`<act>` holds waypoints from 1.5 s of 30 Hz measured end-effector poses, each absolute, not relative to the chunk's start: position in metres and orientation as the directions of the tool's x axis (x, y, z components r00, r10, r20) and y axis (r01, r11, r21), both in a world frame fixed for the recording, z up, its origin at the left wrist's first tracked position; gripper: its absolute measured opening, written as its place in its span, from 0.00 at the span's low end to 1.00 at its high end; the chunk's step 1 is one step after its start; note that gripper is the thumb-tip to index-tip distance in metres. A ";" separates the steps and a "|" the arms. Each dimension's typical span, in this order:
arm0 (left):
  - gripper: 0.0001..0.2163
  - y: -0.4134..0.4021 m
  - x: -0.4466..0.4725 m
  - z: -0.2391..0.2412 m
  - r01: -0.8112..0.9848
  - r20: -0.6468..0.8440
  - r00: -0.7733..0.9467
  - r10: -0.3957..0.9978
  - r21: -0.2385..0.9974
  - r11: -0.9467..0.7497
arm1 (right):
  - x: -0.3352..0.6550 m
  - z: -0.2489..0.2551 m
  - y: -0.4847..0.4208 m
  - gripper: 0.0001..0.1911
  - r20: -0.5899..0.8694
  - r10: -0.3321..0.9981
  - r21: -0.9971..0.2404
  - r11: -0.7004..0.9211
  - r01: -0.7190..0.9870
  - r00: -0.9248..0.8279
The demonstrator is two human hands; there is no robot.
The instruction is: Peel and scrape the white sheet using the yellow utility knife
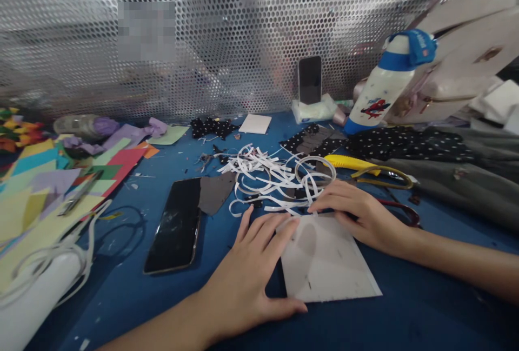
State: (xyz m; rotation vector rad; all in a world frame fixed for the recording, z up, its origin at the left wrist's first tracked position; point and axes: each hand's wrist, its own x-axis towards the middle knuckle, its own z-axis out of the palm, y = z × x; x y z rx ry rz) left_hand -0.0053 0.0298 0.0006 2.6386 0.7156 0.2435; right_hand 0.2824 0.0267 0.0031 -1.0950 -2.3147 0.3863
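Observation:
A pale grey-white square card (324, 270) lies on the blue table close to me. My left hand (255, 270) spans its left side with fingers spread, fingertips at the far left corner and thumb near the close edge. At the card's far edge rests my right hand (365, 210), its fingers bent forward and the thumb apart from them. A white paper strip (310, 189) runs down to those fingertips; whether they grip it cannot be made out. Just beyond both hands is a tangled heap of white strips (263, 170), with a roll of strip (314, 170) at its right.
Left of the heap lie a black phone (174, 226) and a grey scrap (217, 194). Coloured papers (44, 194) and a white cable (91, 253) spread further left. Rightward are yellow-handled scissors (352, 164), dark fabric (458, 178) and a bottle (377, 91). Perforated metal (227, 42) stands behind.

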 end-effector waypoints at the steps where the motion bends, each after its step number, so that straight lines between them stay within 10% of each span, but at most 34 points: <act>1: 0.46 0.030 -0.005 0.000 0.450 0.065 0.853 0.518 0.414 -0.791 | 0.282 0.003 0.027 0.23 0.356 0.775 -0.472 0.631 0.615 -0.522; 45: 0.45 0.029 -0.004 0.002 0.461 0.054 0.849 0.526 0.412 -0.786 | 0.284 0.003 0.024 0.35 0.277 0.770 -0.478 0.629 0.613 -0.574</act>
